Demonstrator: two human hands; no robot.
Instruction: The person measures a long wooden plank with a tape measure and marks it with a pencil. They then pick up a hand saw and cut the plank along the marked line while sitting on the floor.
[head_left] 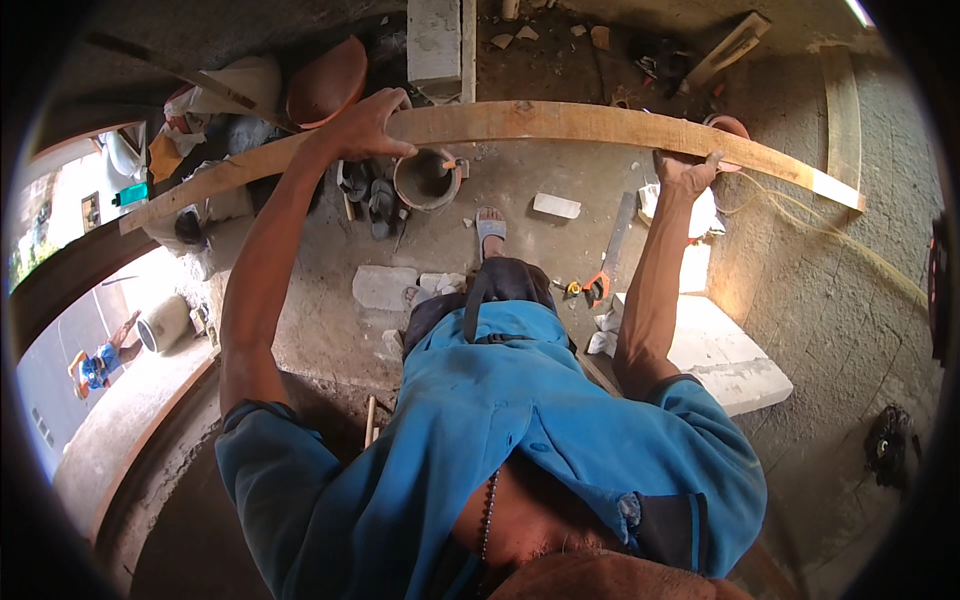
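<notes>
A long wooden plank [545, 121] spans in front of me from left to right, held up in both hands. My left hand [368, 124] is closed on it left of the middle, thumb against the near face and fingers over the top edge. Toward its right end, my right hand [688, 174] grips the lower edge from beneath, with part of the fingers hidden. Beyond the plank's left part lies a reddish basin [328, 84]. Below the plank, near my left hand, stands a bucket [427, 182] with greyish contents.
A handsaw [612, 250] with an orange handle lies on the floor beside a yellow tape measure [573, 288]. White blocks [715, 350] and broken pieces [385, 286] are scattered around my feet. A rough wall [845, 290] rises at right. Outside the left opening is another person [100, 366].
</notes>
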